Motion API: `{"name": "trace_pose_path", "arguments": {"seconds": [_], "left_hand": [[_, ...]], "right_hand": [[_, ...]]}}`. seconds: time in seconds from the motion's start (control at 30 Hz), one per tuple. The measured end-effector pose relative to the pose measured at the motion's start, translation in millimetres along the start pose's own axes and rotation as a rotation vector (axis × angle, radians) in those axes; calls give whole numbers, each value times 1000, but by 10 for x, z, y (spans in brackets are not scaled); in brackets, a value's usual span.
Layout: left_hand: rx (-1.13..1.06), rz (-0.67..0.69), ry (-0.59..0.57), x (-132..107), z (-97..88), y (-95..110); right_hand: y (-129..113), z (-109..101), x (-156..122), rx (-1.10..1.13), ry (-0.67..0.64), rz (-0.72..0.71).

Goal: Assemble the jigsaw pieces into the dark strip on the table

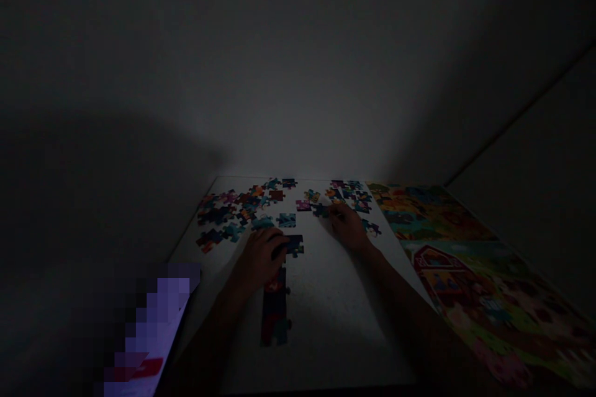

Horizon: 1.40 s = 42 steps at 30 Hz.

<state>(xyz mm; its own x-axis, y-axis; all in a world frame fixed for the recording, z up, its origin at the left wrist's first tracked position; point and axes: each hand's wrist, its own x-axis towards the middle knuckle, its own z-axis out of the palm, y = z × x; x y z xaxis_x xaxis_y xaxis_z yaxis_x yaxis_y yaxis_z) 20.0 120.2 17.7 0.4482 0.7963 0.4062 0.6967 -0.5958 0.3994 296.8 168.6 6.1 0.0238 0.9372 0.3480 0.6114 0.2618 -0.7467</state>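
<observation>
The scene is very dark. My left hand (pixel 261 257) rests on the white board (pixel 335 316), fingers curled over the top of a joined strip of puzzle pieces (pixel 275 307) and touching a dark piece (pixel 294 244). My right hand (pixel 347 227) lies further back, fingertips pinched at a loose piece (pixel 321 210) near the scattered puzzle pieces (pixel 242 208). More loose pieces (pixel 349 192) lie just beyond it.
A colourful farm picture sheet (pixel 465 273) lies along the right of the board. A blurred purple and white object (pixel 153 329) sits at the lower left. A plain wall (pixel 298 74) stands close behind the board.
</observation>
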Motion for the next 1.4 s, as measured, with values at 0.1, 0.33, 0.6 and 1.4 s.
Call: {"name": "trace_pose_path", "arguments": {"seconds": [0.1,0.33,0.6,1.4], "left_hand": [[-1,4,-2,-3,16,-2],[4,-13,-8,5,19,3],[4,-18,-19,18,-9,18],[-1,15,10,29,11,-43]], "right_hand": [[-7,13,95,-14,12,11],[-37,147,489,-137,-122,14],[86,212,703,-113,-77,72],[28,-157,626,-297,-388,57]]}}
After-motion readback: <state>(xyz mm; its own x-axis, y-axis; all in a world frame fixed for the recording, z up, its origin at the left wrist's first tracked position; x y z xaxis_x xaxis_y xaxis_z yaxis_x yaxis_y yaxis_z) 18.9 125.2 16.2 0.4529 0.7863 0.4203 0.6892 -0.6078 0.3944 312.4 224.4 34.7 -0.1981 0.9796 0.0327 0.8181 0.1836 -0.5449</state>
